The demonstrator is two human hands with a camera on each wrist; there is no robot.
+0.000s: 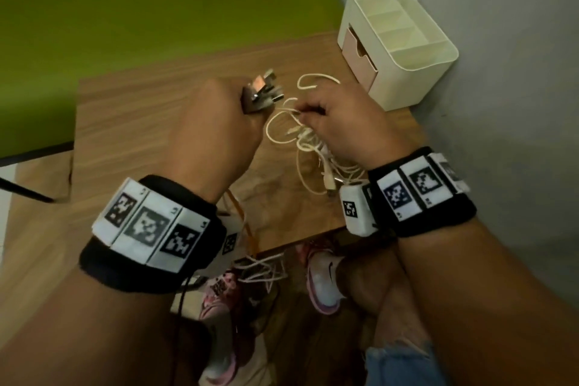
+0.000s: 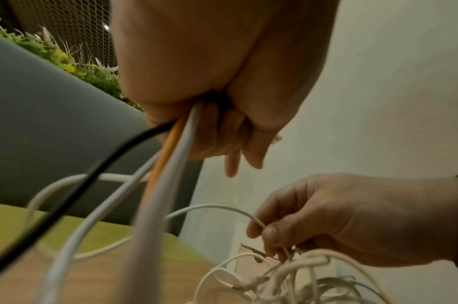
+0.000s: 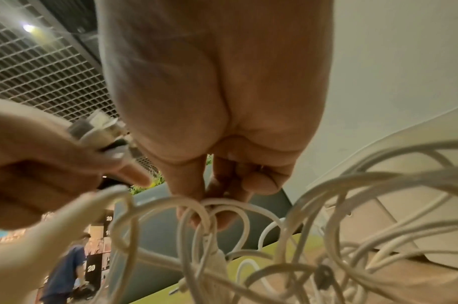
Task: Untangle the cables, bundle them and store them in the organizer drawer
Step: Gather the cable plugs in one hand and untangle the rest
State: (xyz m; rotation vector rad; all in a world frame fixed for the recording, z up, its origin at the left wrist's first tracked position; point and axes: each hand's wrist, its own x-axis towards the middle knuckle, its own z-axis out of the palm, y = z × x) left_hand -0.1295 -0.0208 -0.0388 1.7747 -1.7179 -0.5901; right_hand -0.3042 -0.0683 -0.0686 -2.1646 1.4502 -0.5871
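Observation:
A tangle of white cables (image 1: 308, 142) lies on the wooden table (image 1: 150, 110) between my hands. My left hand (image 1: 225, 122) is fisted around several cable ends, whose metal plugs (image 1: 261, 92) stick out above the fist. White, orange and black cables (image 2: 170, 156) run down out of that fist. My right hand (image 1: 340, 122) pinches a white cable loop (image 3: 214, 207) from the tangle with thumb and fingertips. The cream organizer (image 1: 398, 41) stands at the table's back right corner, its pink drawer (image 1: 357, 53) slightly open.
A grey wall (image 1: 517, 72) runs along the right side, close to the organizer. A green surface (image 1: 141, 9) lies beyond the table. Some cables (image 1: 266, 266) hang off the near edge above pink shoes (image 1: 322, 279) on the floor.

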